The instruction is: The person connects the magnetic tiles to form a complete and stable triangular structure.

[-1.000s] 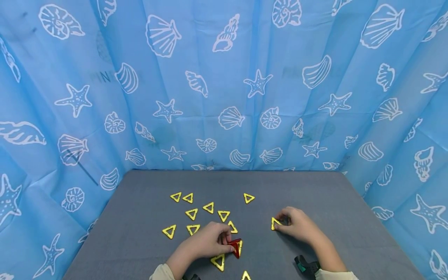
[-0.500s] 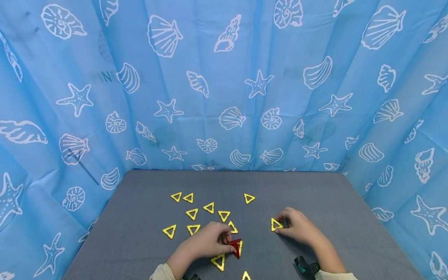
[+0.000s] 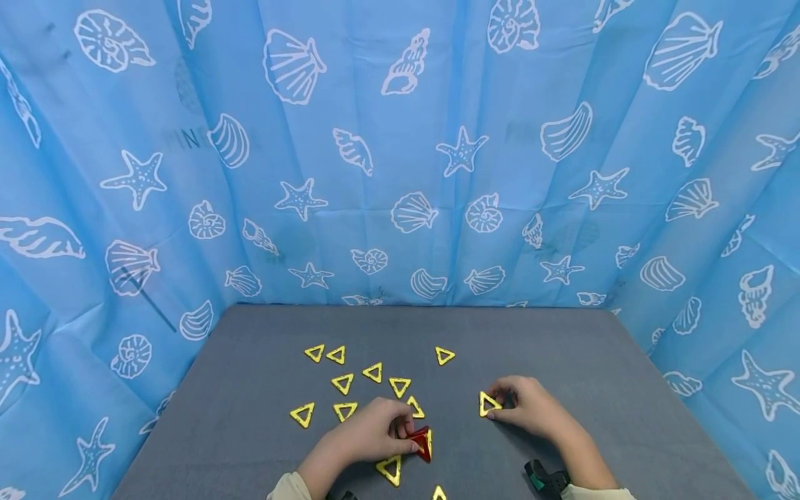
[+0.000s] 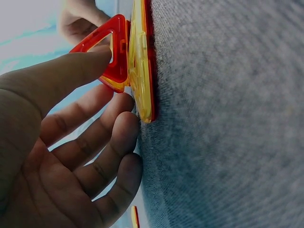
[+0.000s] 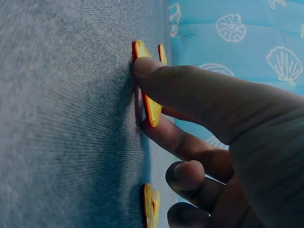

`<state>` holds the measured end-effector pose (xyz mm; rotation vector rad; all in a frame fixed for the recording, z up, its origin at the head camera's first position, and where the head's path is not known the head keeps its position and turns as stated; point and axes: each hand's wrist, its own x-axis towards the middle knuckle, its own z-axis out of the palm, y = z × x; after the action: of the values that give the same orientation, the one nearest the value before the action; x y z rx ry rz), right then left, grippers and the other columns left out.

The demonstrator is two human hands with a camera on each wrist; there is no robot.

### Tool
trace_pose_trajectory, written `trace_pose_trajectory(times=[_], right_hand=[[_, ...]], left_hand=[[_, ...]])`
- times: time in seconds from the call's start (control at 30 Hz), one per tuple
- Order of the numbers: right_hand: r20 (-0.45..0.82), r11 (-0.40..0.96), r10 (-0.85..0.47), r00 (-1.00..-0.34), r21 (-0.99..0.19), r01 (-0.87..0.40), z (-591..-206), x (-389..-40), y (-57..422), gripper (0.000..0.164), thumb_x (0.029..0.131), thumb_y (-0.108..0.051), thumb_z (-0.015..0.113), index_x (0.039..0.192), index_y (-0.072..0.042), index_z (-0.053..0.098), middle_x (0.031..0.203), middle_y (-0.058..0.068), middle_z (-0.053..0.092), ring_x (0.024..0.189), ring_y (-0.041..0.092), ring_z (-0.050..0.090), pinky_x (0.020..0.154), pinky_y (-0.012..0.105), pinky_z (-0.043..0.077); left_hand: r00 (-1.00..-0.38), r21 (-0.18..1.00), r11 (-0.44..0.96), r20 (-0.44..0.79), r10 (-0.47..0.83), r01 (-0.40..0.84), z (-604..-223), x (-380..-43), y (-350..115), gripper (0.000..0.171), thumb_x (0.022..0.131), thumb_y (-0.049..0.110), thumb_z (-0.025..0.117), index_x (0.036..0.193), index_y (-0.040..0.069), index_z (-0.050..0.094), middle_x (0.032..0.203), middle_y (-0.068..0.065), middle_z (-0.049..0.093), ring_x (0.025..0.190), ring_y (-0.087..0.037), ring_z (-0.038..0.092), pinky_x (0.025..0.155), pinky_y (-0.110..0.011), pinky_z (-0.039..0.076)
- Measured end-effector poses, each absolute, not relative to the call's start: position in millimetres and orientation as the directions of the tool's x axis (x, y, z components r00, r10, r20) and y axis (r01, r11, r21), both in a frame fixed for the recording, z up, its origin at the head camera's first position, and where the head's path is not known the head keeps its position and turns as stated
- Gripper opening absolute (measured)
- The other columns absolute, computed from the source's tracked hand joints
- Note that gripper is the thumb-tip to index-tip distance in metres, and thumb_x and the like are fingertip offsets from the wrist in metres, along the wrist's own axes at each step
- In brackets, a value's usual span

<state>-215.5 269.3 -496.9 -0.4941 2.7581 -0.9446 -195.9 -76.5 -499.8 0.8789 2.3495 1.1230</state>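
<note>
In the head view my left hand pinches a raised red triangular magnetic tile near the front middle of the table. Seen from the left wrist, my thumb lies against that red tile, which tilts up beside a yellow tile lying flat on the cloth. Farther right, my right hand holds a yellow triangular magnetic tile between thumb and fingers. The right wrist view has this tile slightly above the cloth, the thumb covering part of it.
Several yellow triangular tiles lie about the grey table, among them one at the back and one by my left wrist. Another sits at the front edge. A blue shell-print curtain encloses the table.
My right hand has shifted slightly left and nearer with its yellow tile, which shows more fully than a second ago. The left hand stays at the red tile.
</note>
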Motion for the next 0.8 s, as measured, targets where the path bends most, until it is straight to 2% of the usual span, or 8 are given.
trace_pose_trajectory(times=[0.27, 0.5, 0.8], right_hand=[[-0.083, 0.718, -0.381, -0.921, -0.654, -0.238, -498.1, -214.6, 267.9, 0.026, 0.087, -0.030, 0.089, 0.104, -0.013, 0.080, 0.082, -0.006, 0.067, 0.065, 0.007, 0.054, 0.058, 0.026, 0.044], [-0.079, 0.641, -0.439, -0.895, -0.726, -0.251, -496.1, -214.7, 264.7, 0.025, 0.090, -0.028, 0.086, 0.108, -0.011, 0.082, 0.081, -0.005, 0.068, 0.064, 0.004, 0.053, 0.057, 0.023, 0.043], [-0.097, 0.603, -0.495, -0.863, -0.754, -0.260, -494.2, -208.9, 248.0, 0.019, 0.090, -0.029, 0.087, 0.099, -0.014, 0.083, 0.080, -0.008, 0.068, 0.066, 0.002, 0.054, 0.058, 0.023, 0.045]], left_hand=[[-0.728, 0.800, 0.485, -0.091, 0.680, 0.353, -500.9, -195.7, -76.3, 0.013, 0.093, 0.021, 0.084, 0.090, 0.018, 0.072, 0.077, 0.012, 0.064, 0.065, -0.001, 0.057, 0.063, -0.020, 0.048], [-0.723, 0.802, 0.482, -0.092, 0.684, 0.354, -504.8, -198.5, -76.9, 0.013, 0.094, 0.023, 0.083, 0.090, 0.021, 0.071, 0.077, 0.013, 0.064, 0.064, -0.001, 0.057, 0.062, -0.020, 0.048], [-0.721, 0.803, 0.477, -0.087, 0.688, 0.358, -506.4, -198.9, -77.1, 0.013, 0.094, 0.024, 0.083, 0.092, 0.018, 0.072, 0.077, 0.013, 0.064, 0.065, -0.001, 0.057, 0.061, -0.020, 0.047]])
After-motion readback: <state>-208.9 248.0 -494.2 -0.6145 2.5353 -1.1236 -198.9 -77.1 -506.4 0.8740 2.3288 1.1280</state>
